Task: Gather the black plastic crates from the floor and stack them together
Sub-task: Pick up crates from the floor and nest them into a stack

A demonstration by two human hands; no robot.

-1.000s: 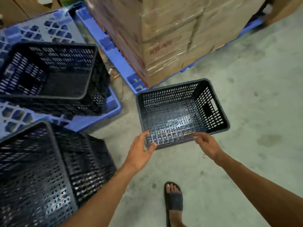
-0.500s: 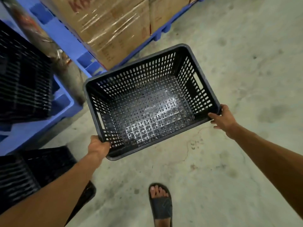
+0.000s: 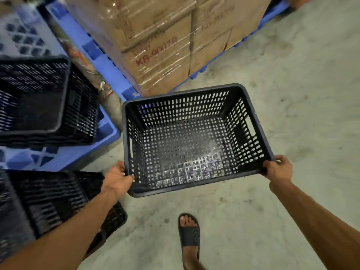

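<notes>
Stained concrete floor (image 3: pixel 292 94); shrink-wrapped cartons (image 3: pixel 165 39) on blue pallet (image 3: pixel 103 61), top centre. Black crate (image 3: pixel 187 139) mid-frame, left hand (image 3: pixel 116 179) and right hand (image 3: pixel 278 169) clamped on near corners, fingers curled over rim. More black crates (image 3: pixel 39 102) along left edge.

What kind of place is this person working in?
Probably a warehouse or stockroom: shrink-wrapped cardboard cartons stand stacked on a blue plastic pallet, the floor is bare concrete, and black plastic crates sit about, one crate held in both hands.
</notes>
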